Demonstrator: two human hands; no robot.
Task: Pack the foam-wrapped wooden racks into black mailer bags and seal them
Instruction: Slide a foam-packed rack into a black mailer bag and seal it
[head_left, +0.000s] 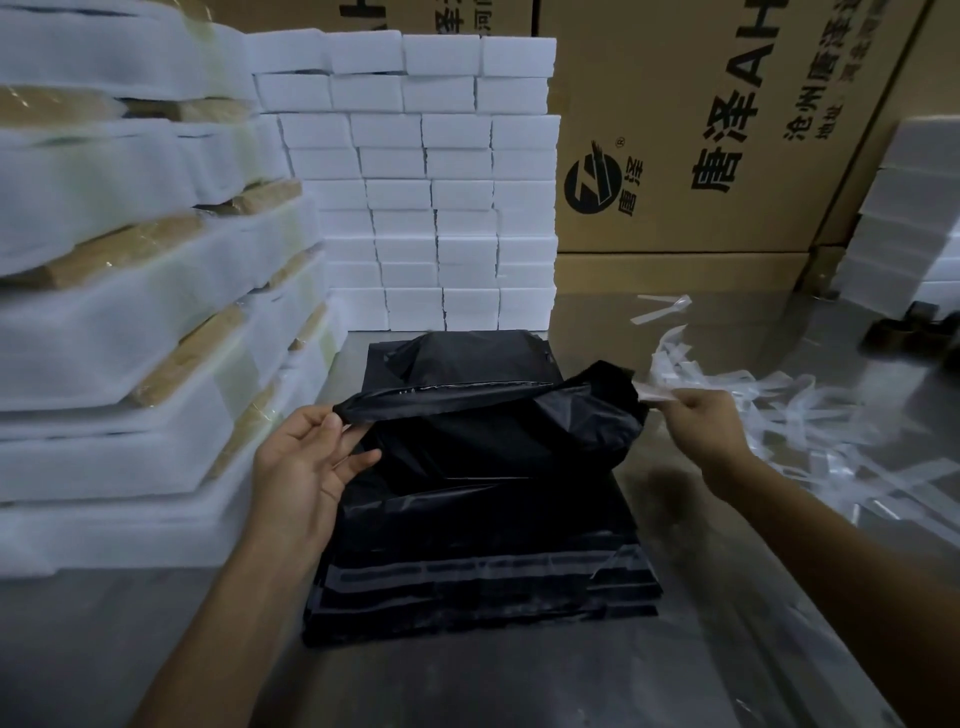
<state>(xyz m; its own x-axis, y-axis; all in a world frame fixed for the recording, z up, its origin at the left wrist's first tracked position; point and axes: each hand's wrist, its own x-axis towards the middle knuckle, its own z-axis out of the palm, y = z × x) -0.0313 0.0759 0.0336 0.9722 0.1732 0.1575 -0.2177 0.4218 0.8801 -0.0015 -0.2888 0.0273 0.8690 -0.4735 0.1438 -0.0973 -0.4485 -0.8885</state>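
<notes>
Head view: the right hand (696, 426) pinches a clear liner strip (655, 393) at the flap of the black mailer bag (493, 431), which lies on a stack of bags (483, 587) mid-table. The left hand (306, 457) pinches the flap's opposite end between thumb and fingers. Best to peel sideways along the taut flap, both forearms reaching forward, palms inward.

A single wide-angle camera worn on the person's head looks forward and steeply down, close over the worktop (519, 686), with both forearms reaching in from the bottom edge.
</notes>
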